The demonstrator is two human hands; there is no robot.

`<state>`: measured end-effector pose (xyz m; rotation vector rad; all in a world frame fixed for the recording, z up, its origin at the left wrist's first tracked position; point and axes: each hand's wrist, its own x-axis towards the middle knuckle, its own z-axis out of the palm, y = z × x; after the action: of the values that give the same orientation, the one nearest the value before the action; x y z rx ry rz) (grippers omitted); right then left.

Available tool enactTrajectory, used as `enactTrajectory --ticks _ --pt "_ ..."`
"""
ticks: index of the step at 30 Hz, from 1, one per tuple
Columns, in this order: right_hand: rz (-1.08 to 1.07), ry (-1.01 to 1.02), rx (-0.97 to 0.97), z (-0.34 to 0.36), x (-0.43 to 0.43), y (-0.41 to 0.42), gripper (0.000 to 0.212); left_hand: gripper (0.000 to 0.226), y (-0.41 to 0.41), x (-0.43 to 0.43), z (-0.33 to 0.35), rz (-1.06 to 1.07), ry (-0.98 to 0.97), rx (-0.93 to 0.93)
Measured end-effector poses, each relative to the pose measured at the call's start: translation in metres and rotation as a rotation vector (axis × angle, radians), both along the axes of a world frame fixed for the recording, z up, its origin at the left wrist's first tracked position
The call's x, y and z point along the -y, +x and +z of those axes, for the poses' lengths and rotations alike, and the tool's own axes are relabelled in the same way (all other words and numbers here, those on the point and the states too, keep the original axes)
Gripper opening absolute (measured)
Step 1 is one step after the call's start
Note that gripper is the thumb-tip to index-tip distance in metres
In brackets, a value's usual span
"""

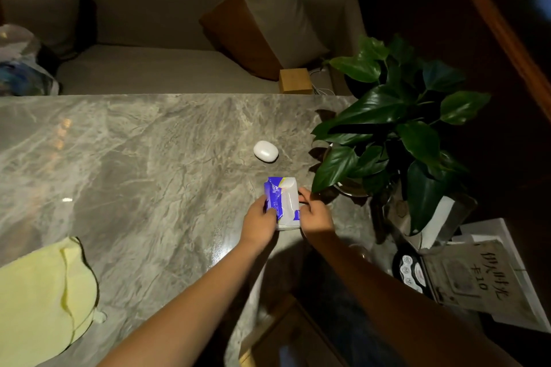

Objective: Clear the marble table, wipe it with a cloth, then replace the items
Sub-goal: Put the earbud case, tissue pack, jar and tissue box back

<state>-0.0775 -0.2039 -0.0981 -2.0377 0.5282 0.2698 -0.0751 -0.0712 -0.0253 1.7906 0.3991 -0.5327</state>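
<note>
A blue and white tissue pack (283, 201) rests on the grey marble table (143, 158) near its right side. My left hand (258, 222) grips the pack's left edge and my right hand (316, 213) grips its right edge. Beyond the pack lies a small white oval case (266, 151). A pale yellow cloth (41, 298) lies crumpled at the table's near left corner, away from both hands. A potted green plant (396, 134) stands at the table's right end, close to my right hand.
A grey sofa (167, 68) with a brown and grey cushion (265, 21) runs behind the table. A small wooden box (295, 80) sits on the sofa seat. A plastic bag (24, 65) lies at far left. Papers and a dark device (410, 271) lie at lower right.
</note>
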Motion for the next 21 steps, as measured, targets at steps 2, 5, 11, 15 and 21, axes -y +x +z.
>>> enactTrajectory --ticks 2,5,11,15,21 --pt "-0.015 -0.002 0.006 -0.012 0.003 -0.001 0.068 0.028 0.0 0.001 -0.003 0.017 -0.012 0.014" --pt "-0.041 0.006 -0.01 -0.008 0.003 -0.001 0.067 0.025 -0.003 0.001 -0.007 0.025 -0.026 -0.017" --pt "-0.104 0.024 -0.035 0.034 0.011 0.027 0.03 0.025 0.014 -0.023 -0.018 0.237 -0.016 -0.021" --pt "-0.089 0.242 0.01 0.05 -0.001 0.073 0.037 0.029 0.055 -0.036 -0.015 0.353 -0.143 -0.086" --pt "0.056 0.286 0.001 0.058 -0.024 0.1 0.048 0.055 0.085 -0.013 0.011 0.237 -0.393 -0.089"
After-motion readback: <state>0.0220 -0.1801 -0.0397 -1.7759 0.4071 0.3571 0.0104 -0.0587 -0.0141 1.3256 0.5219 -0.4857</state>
